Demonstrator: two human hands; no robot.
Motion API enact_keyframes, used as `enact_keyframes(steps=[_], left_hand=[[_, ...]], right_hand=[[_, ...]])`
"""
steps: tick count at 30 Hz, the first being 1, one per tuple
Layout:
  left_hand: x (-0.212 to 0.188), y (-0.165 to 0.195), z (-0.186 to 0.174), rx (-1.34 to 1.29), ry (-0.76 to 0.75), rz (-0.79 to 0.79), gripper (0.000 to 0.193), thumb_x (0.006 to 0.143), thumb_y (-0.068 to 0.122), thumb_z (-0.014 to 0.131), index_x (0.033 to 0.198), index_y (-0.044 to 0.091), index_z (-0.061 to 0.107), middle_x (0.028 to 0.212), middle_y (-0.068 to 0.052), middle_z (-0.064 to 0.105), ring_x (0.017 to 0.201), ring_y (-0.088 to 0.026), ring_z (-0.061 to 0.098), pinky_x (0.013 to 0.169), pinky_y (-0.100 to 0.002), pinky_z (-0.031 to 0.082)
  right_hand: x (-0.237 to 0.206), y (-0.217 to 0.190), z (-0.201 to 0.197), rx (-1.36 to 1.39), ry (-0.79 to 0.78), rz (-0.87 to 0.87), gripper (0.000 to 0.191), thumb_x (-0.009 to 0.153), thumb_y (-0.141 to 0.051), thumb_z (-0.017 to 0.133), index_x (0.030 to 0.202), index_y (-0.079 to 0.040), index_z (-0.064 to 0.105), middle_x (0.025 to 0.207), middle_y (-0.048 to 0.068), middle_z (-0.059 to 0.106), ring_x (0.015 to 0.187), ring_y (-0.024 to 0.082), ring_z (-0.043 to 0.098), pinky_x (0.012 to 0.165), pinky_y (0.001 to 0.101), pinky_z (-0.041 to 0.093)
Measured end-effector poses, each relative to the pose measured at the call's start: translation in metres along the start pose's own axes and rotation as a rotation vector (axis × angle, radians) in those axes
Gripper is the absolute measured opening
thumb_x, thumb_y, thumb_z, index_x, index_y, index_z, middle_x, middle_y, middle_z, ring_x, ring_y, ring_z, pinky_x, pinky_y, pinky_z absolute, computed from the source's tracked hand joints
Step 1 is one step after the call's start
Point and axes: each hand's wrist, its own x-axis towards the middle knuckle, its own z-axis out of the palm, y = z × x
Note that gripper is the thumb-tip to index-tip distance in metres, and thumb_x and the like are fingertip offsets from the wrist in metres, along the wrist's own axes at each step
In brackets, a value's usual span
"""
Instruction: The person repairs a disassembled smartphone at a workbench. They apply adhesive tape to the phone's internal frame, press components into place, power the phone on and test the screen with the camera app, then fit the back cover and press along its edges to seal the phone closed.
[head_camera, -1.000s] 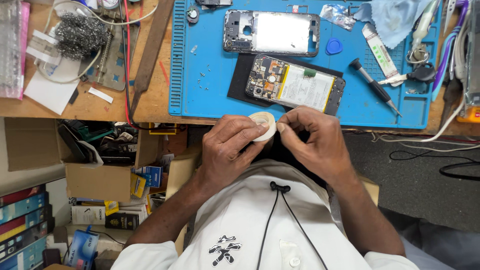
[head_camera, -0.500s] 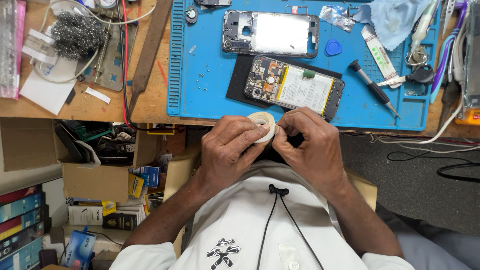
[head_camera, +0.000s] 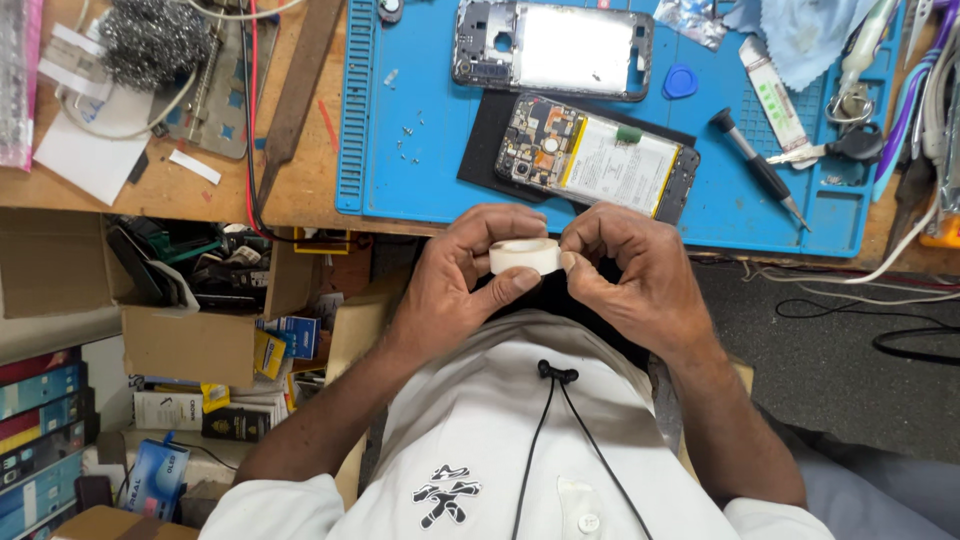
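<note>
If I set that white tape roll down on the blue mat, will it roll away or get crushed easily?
The white tape roll is a short, wide ring, so laid flat it likely stays; on edge it may roll. It looks light, pinched by both the left hand and right hand. Its core probably resists gentle squeezing.

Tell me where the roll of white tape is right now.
In the head view, the roll of white tape sits centre frame, pinched between the left hand and right hand, just below the blue mat's front edge.

A wooden workbench (head_camera: 170, 195) above open cardboard boxes (head_camera: 190, 340); right, what looks like dark floor (head_camera: 850, 370)
</note>
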Motion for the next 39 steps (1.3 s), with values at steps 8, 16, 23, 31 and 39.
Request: enact_keyframes(steps=[8, 16, 23, 31, 39], left_hand=[[-0.001, -0.002, 0.003, 0.117, 0.086, 0.096, 0.044, 0.094, 0.007, 0.078, 0.133, 0.001, 0.060, 0.139, -0.010, 0.053, 0.128, -0.016, 0.061, 0.113, -0.033, 0.055], [0.000, 0.007, 0.005, 0.186, 0.069, 0.118, 0.045, 0.093, 0.008, 0.076, 0.134, 0.001, 0.060, 0.139, -0.011, 0.053, 0.126, -0.018, 0.061, 0.108, -0.031, 0.055], [0.002, 0.014, -0.008, 0.252, -0.121, -0.035, 0.055, 0.090, 0.014, 0.072, 0.141, -0.001, 0.059, 0.130, -0.010, 0.061, 0.119, -0.016, 0.062, 0.106, -0.030, 0.050], [0.002, 0.012, -0.013, -0.087, -0.189, -0.123, 0.058, 0.086, 0.015, 0.066, 0.139, -0.006, 0.057, 0.122, -0.007, 0.063, 0.111, -0.011, 0.060, 0.101, -0.025, 0.050], [0.004, 0.009, -0.013, -0.078, -0.215, -0.134, 0.055, 0.087, 0.015, 0.063, 0.138, -0.003, 0.058, 0.120, -0.005, 0.065, 0.111, -0.010, 0.061, 0.102, -0.025, 0.050]], right_hand=[[-0.003, 0.000, -0.001, -0.027, 0.032, -0.066, 0.009, 0.093, -0.008, 0.072, 0.095, 0.001, 0.074, 0.089, 0.003, 0.072, 0.077, 0.005, 0.061, 0.065, 0.0220, 0.049], [0.002, -0.002, 0.004, -0.051, 0.029, -0.037, 0.011, 0.092, -0.010, 0.072, 0.088, 0.000, 0.068, 0.079, 0.001, 0.064, 0.071, 0.004, 0.054, 0.060, 0.0236, 0.047], [0.001, 0.009, 0.002, -0.049, -0.096, -0.014, 0.008, 0.091, -0.008, 0.072, 0.090, -0.002, 0.068, 0.077, -0.002, 0.063, 0.069, 0.004, 0.053, 0.058, 0.0227, 0.046], [0.008, 0.025, -0.010, 0.288, -0.190, 0.065, 0.006, 0.097, -0.005, 0.068, 0.096, 0.001, 0.067, 0.083, -0.004, 0.061, 0.073, 0.002, 0.050, 0.060, 0.0199, 0.040], [0.010, 0.016, -0.020, 0.339, -0.246, 0.104, 0.010, 0.095, -0.007, 0.072, 0.098, 0.002, 0.069, 0.084, -0.002, 0.066, 0.073, 0.003, 0.054, 0.060, 0.0207, 0.042]])
